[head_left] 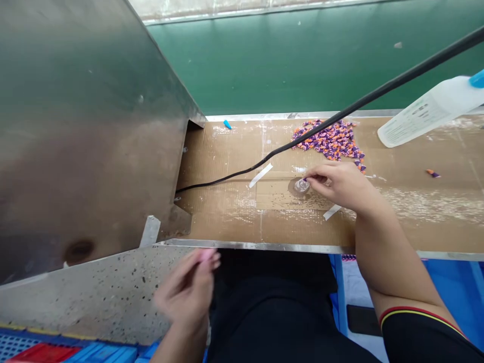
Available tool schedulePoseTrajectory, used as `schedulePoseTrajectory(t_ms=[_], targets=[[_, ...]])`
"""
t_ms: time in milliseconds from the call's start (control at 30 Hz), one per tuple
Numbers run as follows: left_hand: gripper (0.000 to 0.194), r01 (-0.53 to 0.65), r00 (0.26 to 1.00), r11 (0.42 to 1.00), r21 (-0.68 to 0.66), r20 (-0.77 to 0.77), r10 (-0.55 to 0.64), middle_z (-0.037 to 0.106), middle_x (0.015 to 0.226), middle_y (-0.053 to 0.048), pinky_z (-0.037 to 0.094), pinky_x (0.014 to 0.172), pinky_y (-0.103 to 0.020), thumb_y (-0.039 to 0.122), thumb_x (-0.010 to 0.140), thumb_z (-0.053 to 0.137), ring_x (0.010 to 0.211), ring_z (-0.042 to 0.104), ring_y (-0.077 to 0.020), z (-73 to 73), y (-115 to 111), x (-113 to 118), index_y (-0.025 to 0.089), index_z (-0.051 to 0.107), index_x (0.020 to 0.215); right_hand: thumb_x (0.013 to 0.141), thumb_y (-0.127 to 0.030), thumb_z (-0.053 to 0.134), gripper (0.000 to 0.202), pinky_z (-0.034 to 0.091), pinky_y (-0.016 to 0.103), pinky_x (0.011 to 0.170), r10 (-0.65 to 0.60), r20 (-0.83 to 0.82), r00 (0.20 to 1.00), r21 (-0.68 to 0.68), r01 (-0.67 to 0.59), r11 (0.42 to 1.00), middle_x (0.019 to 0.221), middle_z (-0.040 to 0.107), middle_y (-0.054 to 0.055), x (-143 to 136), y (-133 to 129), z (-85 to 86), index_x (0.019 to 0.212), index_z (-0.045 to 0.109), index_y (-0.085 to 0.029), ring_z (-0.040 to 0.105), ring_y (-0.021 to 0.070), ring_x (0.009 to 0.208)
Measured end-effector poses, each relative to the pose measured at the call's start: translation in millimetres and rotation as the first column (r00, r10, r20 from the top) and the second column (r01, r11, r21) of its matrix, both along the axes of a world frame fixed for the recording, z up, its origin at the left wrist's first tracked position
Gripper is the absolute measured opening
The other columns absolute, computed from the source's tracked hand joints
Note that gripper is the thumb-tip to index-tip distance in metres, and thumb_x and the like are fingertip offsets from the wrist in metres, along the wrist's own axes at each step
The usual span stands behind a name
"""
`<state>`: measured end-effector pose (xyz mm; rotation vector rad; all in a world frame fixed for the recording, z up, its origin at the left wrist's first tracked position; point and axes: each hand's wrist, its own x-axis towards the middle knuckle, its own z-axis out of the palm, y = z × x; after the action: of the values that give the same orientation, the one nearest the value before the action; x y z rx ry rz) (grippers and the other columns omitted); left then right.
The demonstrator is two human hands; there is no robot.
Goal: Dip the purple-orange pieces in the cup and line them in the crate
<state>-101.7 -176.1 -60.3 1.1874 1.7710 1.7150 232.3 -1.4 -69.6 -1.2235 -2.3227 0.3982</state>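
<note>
My right hand (338,184) is closed in a pinch on a small purple piece (305,179), mostly hidden by the fingertips. That piece is at the rim of a small clear round dish (301,186) on the cardboard; whether it touches the dish I cannot tell. Behind the hand lies a pile of small purple and orange pieces (336,138). Nearer my body, in front of the bench edge, my left hand (189,287) is closed and blurred by motion. A small pink piece (206,255) shows between its thumb and fingers.
Cardboard (223,217) covers the bench, with strips of white tape (260,176). A black cable (280,150) crosses above it. On the left stands a large metal housing (94,126). A white bottle (427,113) tilts at right. One loose piece (433,173) and a blue cap (227,124) lie apart.
</note>
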Motion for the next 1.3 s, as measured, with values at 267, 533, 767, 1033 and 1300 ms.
schedulePoseTrajectory(t_ms=[267, 533, 767, 1033, 1300], targets=[[0.023, 0.718, 0.647, 0.686, 0.118, 0.251, -0.720, 0.085, 0.097, -0.007, 0.071, 0.076, -0.021, 0.014, 0.092, 0.080, 0.079, 0.082, -0.0147, -3.5, 110.8, 79.6, 0.022, 0.085, 0.113, 0.094, -0.020, 0.063, 0.015, 0.059, 0.032, 0.073, 0.004, -0.036, 0.999, -0.046, -0.006, 0.999, 0.087, 0.081, 0.005, -1.5, 2.5, -3.6, 0.094, 0.079, -0.022, 0.072, 0.0188, 0.075], [0.006, 0.764, 0.571, 0.641, 0.067, 0.393, -0.721, 0.083, 0.086, -0.005, 0.069, 0.071, -0.020, 0.026, 0.088, 0.088, 0.073, 0.079, -0.0130, -11.4, 162.3, 100.4, 0.021, 0.085, 0.089, 0.100, -0.024, 0.062, 0.017, 0.059, 0.031, 0.071, -0.035, -0.175, 0.984, 0.003, 0.036, 0.999, 0.089, 0.080, 0.005, -7.7, 1.9, 2.6, 0.098, 0.079, -0.021, 0.072, 0.0181, 0.075], [0.027, 0.776, 0.577, 0.631, 0.007, 0.397, -0.714, 0.085, 0.105, -0.011, 0.073, 0.084, -0.030, 0.045, 0.093, 0.085, 0.089, 0.083, -0.0200, -26.3, 156.6, 92.5, 0.021, 0.087, 0.106, 0.100, -0.025, 0.066, 0.013, 0.064, 0.031, 0.072, -0.158, -0.374, 0.914, -0.014, 0.165, 0.986, 0.089, 0.081, 0.004, -23.9, -7.5, 7.4, 0.094, 0.078, -0.023, 0.075, 0.0171, 0.076], [0.027, 0.663, 0.715, 0.746, 0.068, 0.238, -0.657, 0.085, 0.103, -0.006, 0.072, 0.085, -0.029, 0.027, 0.098, 0.082, 0.089, 0.084, -0.0193, -34.0, 153.7, 95.1, 0.022, 0.081, 0.125, 0.100, -0.036, 0.074, 0.014, 0.069, 0.025, 0.060, -0.344, -0.654, 0.674, -0.431, 0.042, 0.901, 0.088, 0.079, 0.002, -42.7, -19.1, 4.8, 0.099, 0.073, -0.022, 0.077, 0.0145, 0.064], [0.033, 0.706, 0.706, 0.653, 0.275, -0.343, -0.620, 0.082, 0.122, -0.004, 0.070, 0.100, -0.034, 0.007, 0.096, 0.075, 0.108, 0.083, -0.0207, -39.3, 165.0, 82.8, 0.029, 0.082, 0.120, 0.101, -0.053, 0.077, 0.032, 0.071, 0.025, 0.062, -0.341, -0.704, 0.623, -0.467, -0.044, 0.883, 0.090, 0.076, 0.002, -43.4, -20.0, 4.1, 0.101, 0.074, -0.021, 0.080, 0.0155, 0.073]])
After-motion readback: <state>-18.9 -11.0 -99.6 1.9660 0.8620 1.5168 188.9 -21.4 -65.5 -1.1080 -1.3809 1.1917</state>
